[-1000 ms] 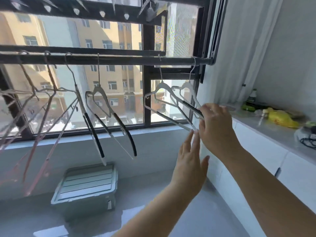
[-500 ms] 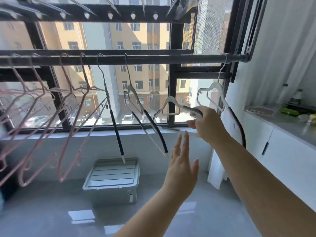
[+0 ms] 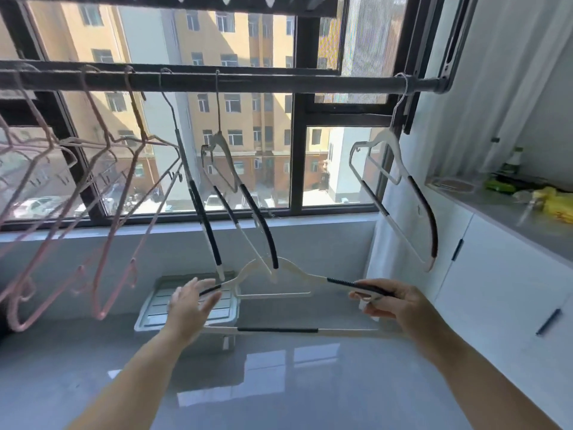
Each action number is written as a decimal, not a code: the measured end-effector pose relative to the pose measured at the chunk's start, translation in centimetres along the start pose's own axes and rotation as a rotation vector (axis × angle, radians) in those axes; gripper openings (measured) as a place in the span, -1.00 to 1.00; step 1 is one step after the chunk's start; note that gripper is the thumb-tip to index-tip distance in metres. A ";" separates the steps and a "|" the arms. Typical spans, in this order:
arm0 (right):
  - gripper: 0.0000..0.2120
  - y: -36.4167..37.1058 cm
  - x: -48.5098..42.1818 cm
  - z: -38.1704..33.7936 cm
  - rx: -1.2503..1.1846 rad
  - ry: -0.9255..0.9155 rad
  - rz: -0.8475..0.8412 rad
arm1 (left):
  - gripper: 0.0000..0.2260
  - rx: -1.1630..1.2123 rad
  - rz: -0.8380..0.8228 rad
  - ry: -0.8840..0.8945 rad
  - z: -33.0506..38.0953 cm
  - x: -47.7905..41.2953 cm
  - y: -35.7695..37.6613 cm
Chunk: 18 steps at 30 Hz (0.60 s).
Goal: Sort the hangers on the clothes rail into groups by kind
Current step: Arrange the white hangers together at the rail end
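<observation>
A white hanger (image 3: 305, 276) with black grip sleeves is held off the rail (image 3: 279, 83), low down and roughly level, below the hangers that hang there. It is gripped by the right hand (image 3: 393, 302): the fingers and thumb are curled round the black sleeve on its right shoulder. The left hand (image 3: 192, 302) is spread wide, its fingers straight and apart, at the hanger's left end. The black sleeve there runs right beside the fingertips, but whether it is touched cannot be told.

On the rail, which runs across in front of the window (image 3: 248, 51), the hangers are seen in separate lots. A cluster of pink wire hangers (image 3: 132, 273) is hung at the left, tilted and overlapping one another. Just to their right, near the middle, two more white hangers with black sleeves are hung close together — one (image 3: 201, 212) seen nearly edge-on, the other (image 3: 260, 225) turned a little more open. A fourth of the same kind (image 3: 424, 218) is hung alone at the far right end of the rail, well apart from the pair.

A grey lidded box (image 3: 158, 302) is set on the glossy floor under the window, behind the left hand. At the right, a white cabinet (image 3: 496, 274) is topped by a grey counter (image 3: 502, 209), on which a yellow bag (image 3: 558, 206) and some green items are laid — too small to be told further. A pale curtain (image 3: 496, 72) is hung above the counter.
</observation>
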State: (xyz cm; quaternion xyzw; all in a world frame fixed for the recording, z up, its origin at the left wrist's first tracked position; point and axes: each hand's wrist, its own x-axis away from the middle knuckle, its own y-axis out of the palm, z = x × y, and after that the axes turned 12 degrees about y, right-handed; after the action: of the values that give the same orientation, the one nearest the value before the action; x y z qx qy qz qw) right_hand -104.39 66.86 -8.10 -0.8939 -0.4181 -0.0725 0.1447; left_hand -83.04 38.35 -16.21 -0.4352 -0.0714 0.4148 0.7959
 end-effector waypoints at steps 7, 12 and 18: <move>-0.65 0.7 0.4 0.1 0.160 -0.171 0.244 | -0.84 0.210 -0.017 0.002 0.7 1.7 -2.1; -0.66 1.0 -1.3 1.4 0.499 -0.223 0.543 | -0.80 0.182 -0.031 0.012 1.5 2.1 -2.8; -0.47 3.9 0.1 3.1 0.668 -0.086 0.487 | -0.78 0.205 -0.137 0.004 3.0 2.3 -1.5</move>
State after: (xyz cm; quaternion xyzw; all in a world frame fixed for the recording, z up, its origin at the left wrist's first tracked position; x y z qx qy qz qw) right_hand -101.34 65.56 -11.82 -0.8727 -0.2004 0.1410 0.4224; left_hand -82.08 41.48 -13.86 -0.3464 -0.0565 0.3639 0.8628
